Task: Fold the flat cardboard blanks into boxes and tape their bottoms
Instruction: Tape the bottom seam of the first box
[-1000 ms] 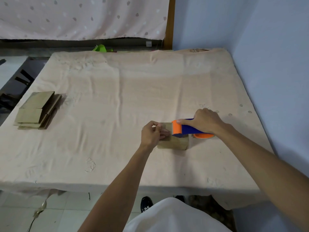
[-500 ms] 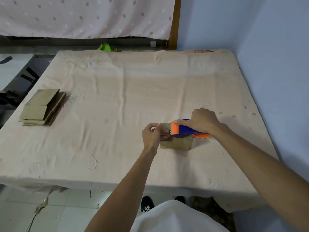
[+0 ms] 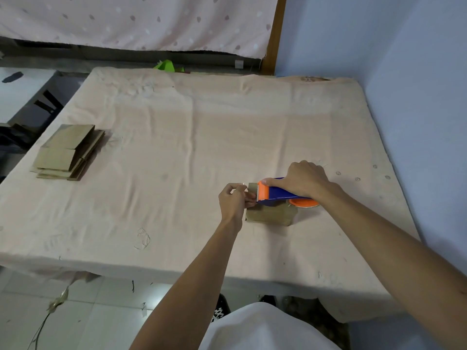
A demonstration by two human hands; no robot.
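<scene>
A small folded cardboard box (image 3: 271, 215) stands on the cloth-covered table (image 3: 177, 152), right of centre near the front. My right hand (image 3: 304, 178) grips a blue and orange tape dispenser (image 3: 274, 192) held over the box top, its orange blade end pointing left. My left hand (image 3: 233, 201) is at the box's left end, its fingertips pinching the tape end just in front of the blade. A stack of flat cardboard blanks (image 3: 67, 151) lies at the table's left edge.
A blue wall (image 3: 417, 97) runs close along the table's right side. A green object (image 3: 165, 65) peeks over the far edge. A dotted curtain (image 3: 131, 21) hangs behind. Dark furniture (image 3: 30, 114) stands left of the table. Tiled floor shows below the front edge.
The dispenser's blade end has slid a little left over the box towards my left hand. My left hand stays at the box's left end. The camera view shifted slightly.
</scene>
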